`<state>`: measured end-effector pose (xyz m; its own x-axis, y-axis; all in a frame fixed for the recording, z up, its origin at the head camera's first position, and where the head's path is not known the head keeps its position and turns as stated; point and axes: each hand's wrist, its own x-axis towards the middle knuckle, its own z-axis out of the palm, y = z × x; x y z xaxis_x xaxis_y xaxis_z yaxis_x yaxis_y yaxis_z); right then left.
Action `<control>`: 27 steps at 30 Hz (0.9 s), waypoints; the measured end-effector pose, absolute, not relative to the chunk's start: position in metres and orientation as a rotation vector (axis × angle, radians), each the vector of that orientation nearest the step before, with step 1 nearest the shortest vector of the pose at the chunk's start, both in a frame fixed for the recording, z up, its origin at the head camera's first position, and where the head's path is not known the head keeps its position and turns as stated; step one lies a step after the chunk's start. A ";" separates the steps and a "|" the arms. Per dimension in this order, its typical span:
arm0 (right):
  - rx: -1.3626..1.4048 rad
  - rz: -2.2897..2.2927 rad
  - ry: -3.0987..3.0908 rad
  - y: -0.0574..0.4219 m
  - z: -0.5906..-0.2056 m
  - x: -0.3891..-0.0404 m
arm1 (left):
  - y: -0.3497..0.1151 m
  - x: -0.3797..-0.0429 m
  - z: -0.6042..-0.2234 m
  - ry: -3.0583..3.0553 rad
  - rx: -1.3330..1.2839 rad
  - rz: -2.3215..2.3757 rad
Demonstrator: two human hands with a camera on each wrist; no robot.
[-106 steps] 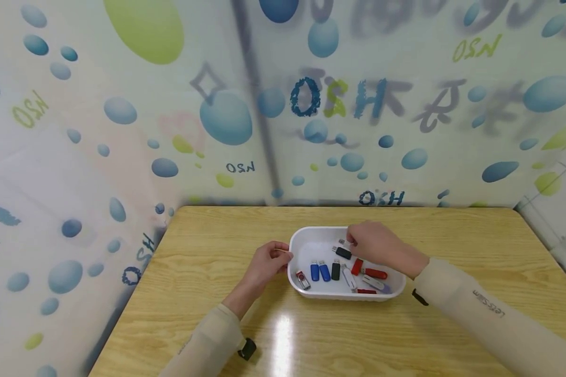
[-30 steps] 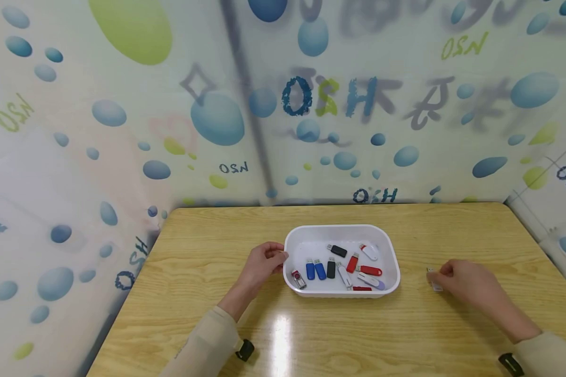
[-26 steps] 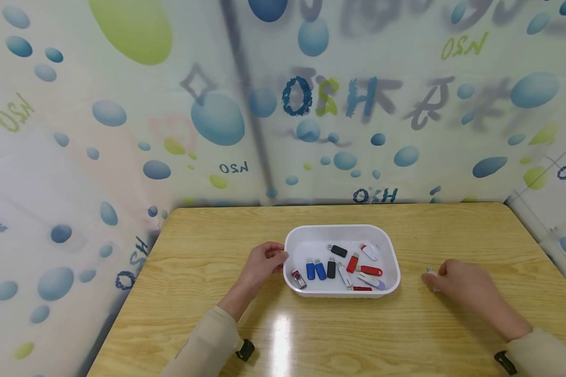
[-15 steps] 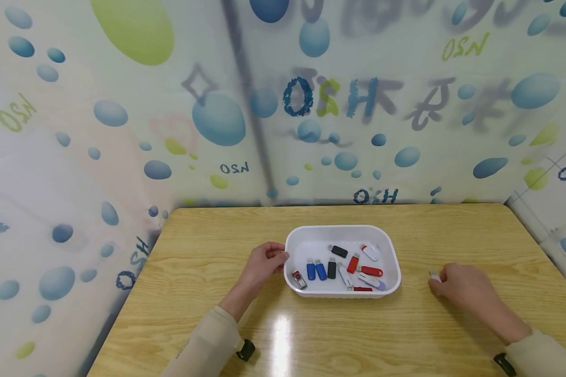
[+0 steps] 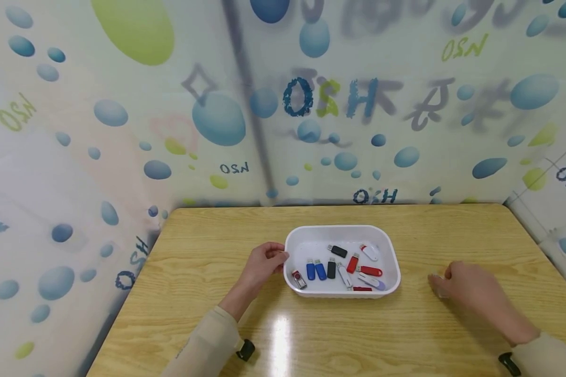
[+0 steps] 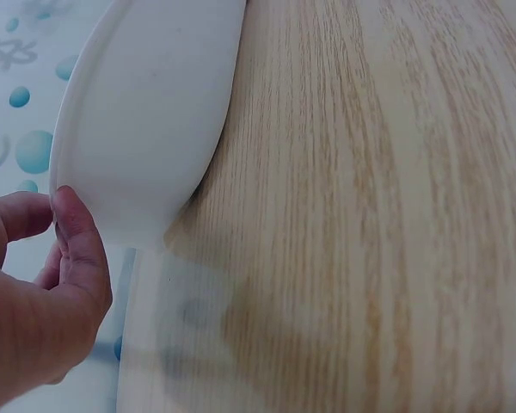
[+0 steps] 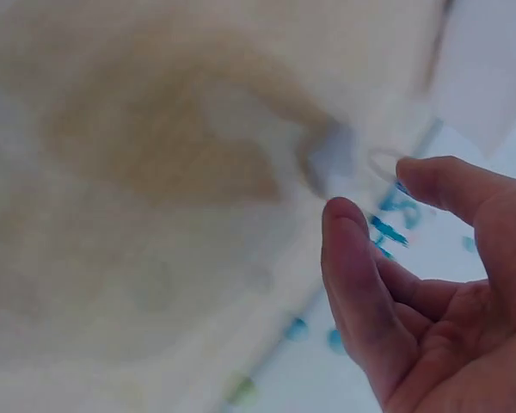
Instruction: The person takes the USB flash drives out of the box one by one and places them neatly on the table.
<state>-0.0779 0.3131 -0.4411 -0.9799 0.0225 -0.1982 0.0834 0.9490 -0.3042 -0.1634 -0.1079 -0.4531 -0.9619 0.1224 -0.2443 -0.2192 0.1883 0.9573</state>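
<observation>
A white plastic tray (image 5: pixel 341 295) stands on the table, with several USB sticks lying in it. My left hand (image 5: pixel 261 264) pinches the tray's left rim between thumb and fingers; the left wrist view shows the tray's outer wall (image 6: pixel 155 112) beside the fingertips. To the right of the tray, my right hand (image 5: pixel 469 290) is low over the table. In the right wrist view, its thumb and fingers stand apart. Close to these fingertips is a blurred whitish USB stick (image 7: pixel 333 159), mostly hidden by the hand in the head view.
Inside the tray lie blue USB sticks (image 5: pixel 320 270), black ones (image 5: pixel 331 268), red ones (image 5: pixel 370 270) and white ones (image 5: pixel 344 276). The wooden table (image 5: pixel 207 235) ends at a patterned wall (image 5: pixel 259 146) behind. Light glares on its front part.
My right hand has gone from inside the tray to the table on the right, carrying a whitish USB stick. Its fingers are now parted near the stick. My left hand stays on the rim.
</observation>
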 end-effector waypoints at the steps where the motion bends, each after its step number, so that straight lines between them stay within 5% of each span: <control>1: 0.070 -0.466 2.920 0.313 -0.437 -0.080 | -0.108 -0.163 -0.453 2.201 -0.091 1.845; 12: -0.110 -0.483 3.137 0.257 -0.387 -0.100 | -0.108 -0.164 -0.456 2.197 -0.094 1.856; 27: -0.379 -0.393 3.012 0.197 -0.387 -0.110 | -0.108 -0.164 -0.455 2.198 -0.098 1.849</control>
<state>-0.1098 0.1969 -0.3873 -0.9662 -0.2534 -0.0472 -0.2329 0.9366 -0.2618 -0.1638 -0.1084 -0.4550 -0.9621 0.1190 -0.2452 -0.2211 0.1851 0.9575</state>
